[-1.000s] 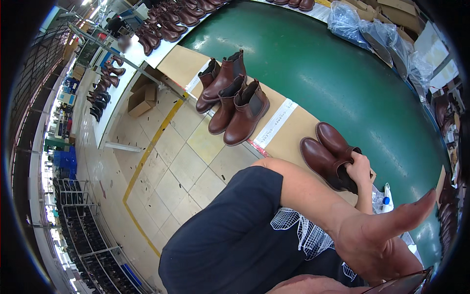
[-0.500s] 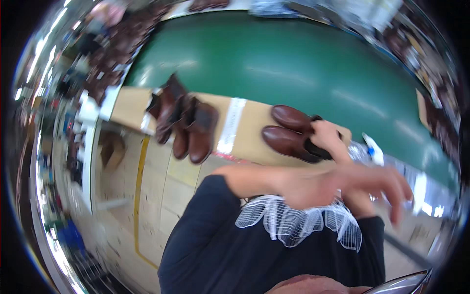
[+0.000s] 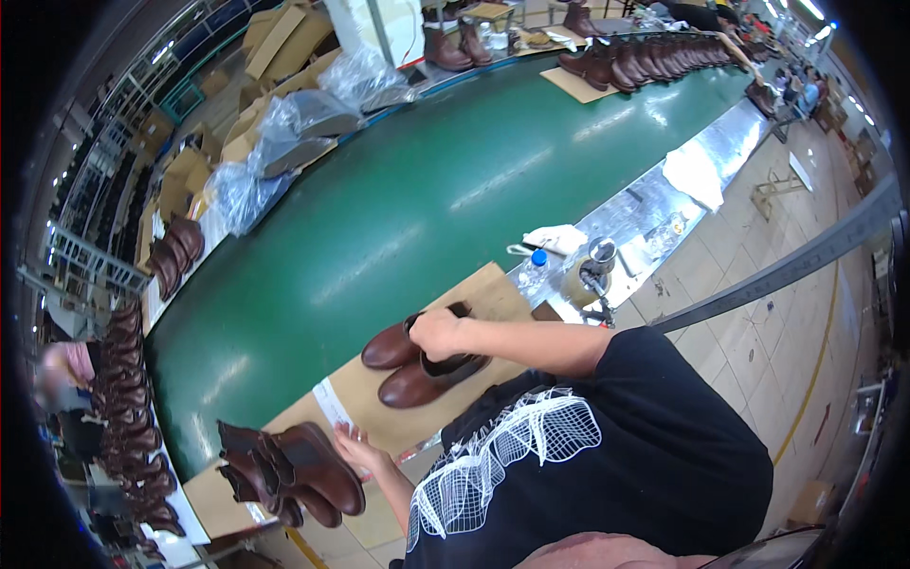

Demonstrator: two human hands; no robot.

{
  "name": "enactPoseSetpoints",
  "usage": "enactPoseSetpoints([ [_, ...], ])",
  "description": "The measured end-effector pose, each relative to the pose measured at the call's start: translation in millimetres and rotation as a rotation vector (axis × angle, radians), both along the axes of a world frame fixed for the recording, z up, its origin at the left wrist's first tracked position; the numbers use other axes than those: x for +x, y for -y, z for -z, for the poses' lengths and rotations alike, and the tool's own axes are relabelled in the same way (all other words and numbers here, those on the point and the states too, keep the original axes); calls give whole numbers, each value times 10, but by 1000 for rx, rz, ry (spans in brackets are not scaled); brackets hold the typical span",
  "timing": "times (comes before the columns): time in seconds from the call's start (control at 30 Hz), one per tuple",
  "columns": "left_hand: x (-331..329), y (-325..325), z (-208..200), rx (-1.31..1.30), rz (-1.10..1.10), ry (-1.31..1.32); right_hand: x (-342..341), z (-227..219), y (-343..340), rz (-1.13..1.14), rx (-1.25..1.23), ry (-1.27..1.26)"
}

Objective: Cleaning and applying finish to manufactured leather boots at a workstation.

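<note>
Right hand [image 3: 437,334] grips the tops of the brown pair [image 3: 409,385] on cardboard [image 3: 498,292], mid-frame. Left hand [image 3: 354,448], fingers loosely open, has moved from across the right forearm to beside the clustered boots [image 3: 320,463], lower left, so both hands now attend boots.

Shirt [image 3: 682,455]: plain black cloth is covering the torso and the right shoulder.
Print [image 3: 559,429]: thin white lines are crossing into a fine net over the shirt's front, contrasting sharply with the black.
Print shape: wavy, lobed patches are joining into one uneven band, thicker white strokes outlining some of them.
Right sleeve [image 3: 645,375]: short and black like the shirt, it is leaving the forearm bare.
Right hand [image 3: 438,334]: it is showing bare, the fingertips hidden.
Left forearm [image 3: 393,484]: it is showing bare.
Left hand [image 3: 356,450]: bare fingers are showing.
</note>
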State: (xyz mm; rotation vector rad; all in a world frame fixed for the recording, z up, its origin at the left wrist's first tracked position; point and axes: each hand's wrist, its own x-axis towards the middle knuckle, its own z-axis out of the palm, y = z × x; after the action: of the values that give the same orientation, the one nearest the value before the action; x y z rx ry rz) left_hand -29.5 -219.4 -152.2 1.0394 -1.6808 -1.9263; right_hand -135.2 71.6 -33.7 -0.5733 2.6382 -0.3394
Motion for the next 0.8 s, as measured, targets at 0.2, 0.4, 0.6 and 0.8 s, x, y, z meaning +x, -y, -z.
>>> enactPoseSetpoints([
  [0.2, 247, 119, 796, -118, 147, 45, 40, -65, 68, -8, -10, -10],
  [0.4, 116, 103, 787, -124, 165, 7, 16, 4, 8, 0, 4, -62],
  [0.6, 216, 191, 817, -93, 256, 12, 49, -49, 50, -12, -2, -47],
  [0.8, 184, 115, 718, -117, 268, 34, 55, 118, 2, -37, -16, -127],
])
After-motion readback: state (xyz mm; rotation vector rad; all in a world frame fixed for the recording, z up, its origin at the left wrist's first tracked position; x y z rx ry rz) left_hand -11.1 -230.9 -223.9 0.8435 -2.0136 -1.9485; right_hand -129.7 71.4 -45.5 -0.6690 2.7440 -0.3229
